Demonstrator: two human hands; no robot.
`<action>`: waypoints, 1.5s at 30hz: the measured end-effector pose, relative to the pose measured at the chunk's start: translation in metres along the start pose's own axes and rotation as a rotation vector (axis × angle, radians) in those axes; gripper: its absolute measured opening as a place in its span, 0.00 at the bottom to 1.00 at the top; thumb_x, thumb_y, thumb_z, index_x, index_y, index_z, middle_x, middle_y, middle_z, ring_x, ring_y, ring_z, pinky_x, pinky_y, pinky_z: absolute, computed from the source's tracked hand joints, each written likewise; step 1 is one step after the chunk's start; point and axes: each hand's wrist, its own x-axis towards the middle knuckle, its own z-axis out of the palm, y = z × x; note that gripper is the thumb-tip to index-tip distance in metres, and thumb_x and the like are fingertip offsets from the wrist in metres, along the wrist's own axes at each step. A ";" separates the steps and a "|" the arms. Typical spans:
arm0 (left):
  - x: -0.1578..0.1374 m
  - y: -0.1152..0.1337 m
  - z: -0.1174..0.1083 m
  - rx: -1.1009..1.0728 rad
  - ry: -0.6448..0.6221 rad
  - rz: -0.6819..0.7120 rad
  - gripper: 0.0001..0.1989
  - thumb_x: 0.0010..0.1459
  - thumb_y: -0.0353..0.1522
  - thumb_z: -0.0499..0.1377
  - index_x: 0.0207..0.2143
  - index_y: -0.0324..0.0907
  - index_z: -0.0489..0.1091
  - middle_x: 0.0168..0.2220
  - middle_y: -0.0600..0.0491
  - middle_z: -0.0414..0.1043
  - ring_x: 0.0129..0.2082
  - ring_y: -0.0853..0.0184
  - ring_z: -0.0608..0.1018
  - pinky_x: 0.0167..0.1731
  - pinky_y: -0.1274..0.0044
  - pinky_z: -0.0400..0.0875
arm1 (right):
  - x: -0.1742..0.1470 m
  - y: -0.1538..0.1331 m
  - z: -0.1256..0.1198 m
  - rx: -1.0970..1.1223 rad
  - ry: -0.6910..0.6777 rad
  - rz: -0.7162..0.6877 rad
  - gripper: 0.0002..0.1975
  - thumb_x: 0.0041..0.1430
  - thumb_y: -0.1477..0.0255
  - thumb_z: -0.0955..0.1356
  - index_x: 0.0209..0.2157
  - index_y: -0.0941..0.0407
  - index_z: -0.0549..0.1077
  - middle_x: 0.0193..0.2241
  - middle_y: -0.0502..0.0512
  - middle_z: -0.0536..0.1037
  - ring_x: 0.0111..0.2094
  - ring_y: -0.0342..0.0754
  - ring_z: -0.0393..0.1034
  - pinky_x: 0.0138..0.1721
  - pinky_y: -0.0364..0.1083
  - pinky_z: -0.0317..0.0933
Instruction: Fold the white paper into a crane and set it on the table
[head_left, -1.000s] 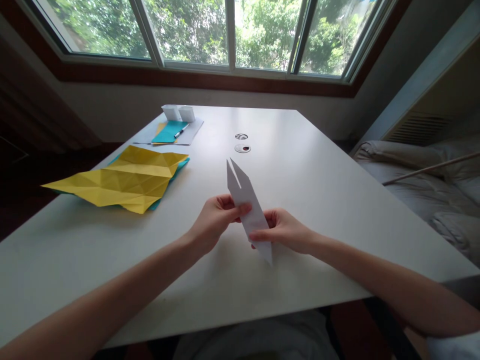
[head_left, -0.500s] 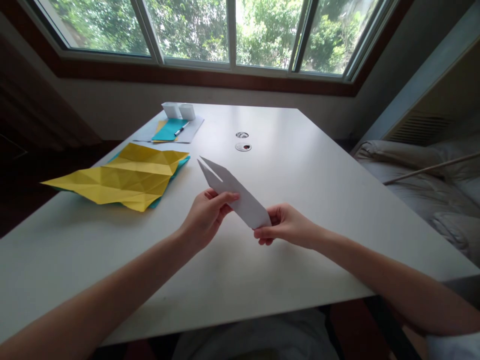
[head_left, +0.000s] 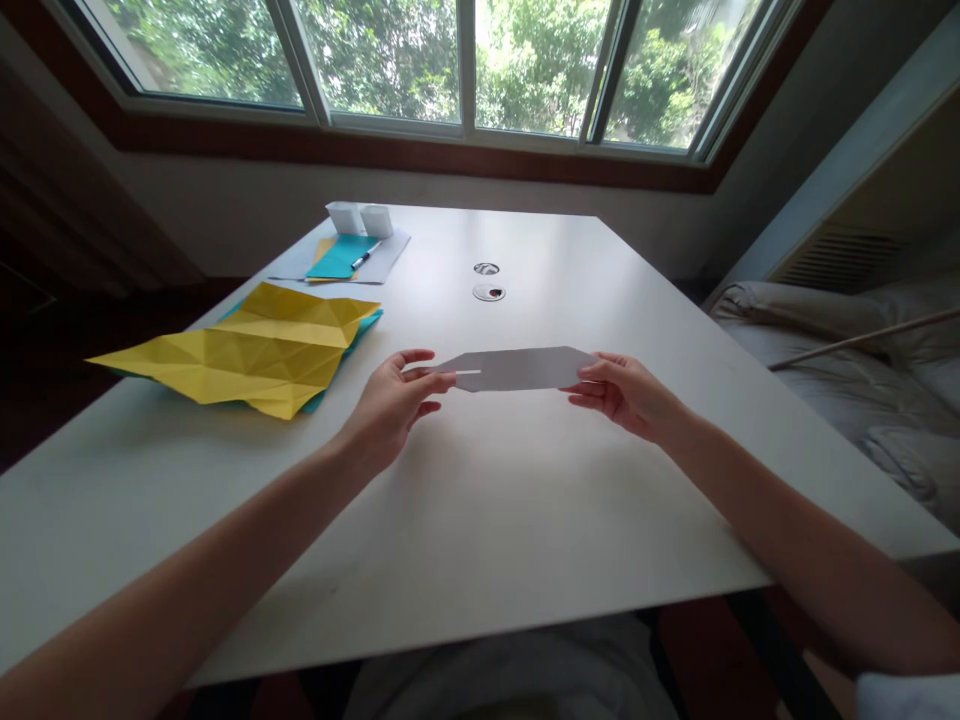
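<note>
A folded strip of white paper (head_left: 525, 369) stretches level between my two hands, held above the table. Its ends taper, and a narrow slit runs in from the left end. My left hand (head_left: 394, 405) pinches that slit end between thumb and fingers. On the other side, my right hand (head_left: 621, 393) grips the right tip, thumb on top and fingers beneath. The fingers partly cover both tips.
Creased yellow paper (head_left: 277, 345) lies over a teal sheet (head_left: 365, 328) on the white table (head_left: 480, 560). Farther back are a teal paper (head_left: 341, 257), a pen (head_left: 365, 256) and small white folded pieces (head_left: 376, 221). Two round inserts, one a silvery disc (head_left: 489, 292), sit mid-table.
The paper strip has turned from a steep diagonal to nearly level. My right hand moved up and right; my left hand shifted to the slit end.
</note>
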 end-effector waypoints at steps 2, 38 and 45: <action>0.000 0.000 -0.003 0.150 0.033 0.199 0.23 0.40 0.33 0.66 0.40 0.42 0.65 0.36 0.51 0.71 0.36 0.65 0.73 0.31 0.77 0.66 | 0.003 0.000 -0.002 0.044 0.007 -0.018 0.07 0.41 0.77 0.70 0.22 0.58 0.67 0.24 0.50 0.76 0.27 0.43 0.73 0.30 0.41 0.70; -0.024 -0.021 0.026 1.223 -0.229 0.589 0.13 0.52 0.40 0.57 0.39 0.44 0.70 0.38 0.51 0.73 0.42 0.57 0.69 0.40 0.65 0.62 | -0.008 0.041 0.030 -1.359 0.054 -0.497 0.22 0.49 0.57 0.68 0.43 0.55 0.70 0.40 0.58 0.71 0.42 0.54 0.62 0.44 0.53 0.57; -0.016 -0.022 0.025 1.130 -0.231 0.435 0.19 0.49 0.43 0.58 0.42 0.46 0.72 0.40 0.50 0.71 0.44 0.56 0.69 0.41 0.66 0.62 | -0.006 0.041 0.030 -1.280 0.059 -0.493 0.23 0.46 0.58 0.70 0.43 0.54 0.69 0.42 0.57 0.70 0.44 0.55 0.61 0.44 0.53 0.57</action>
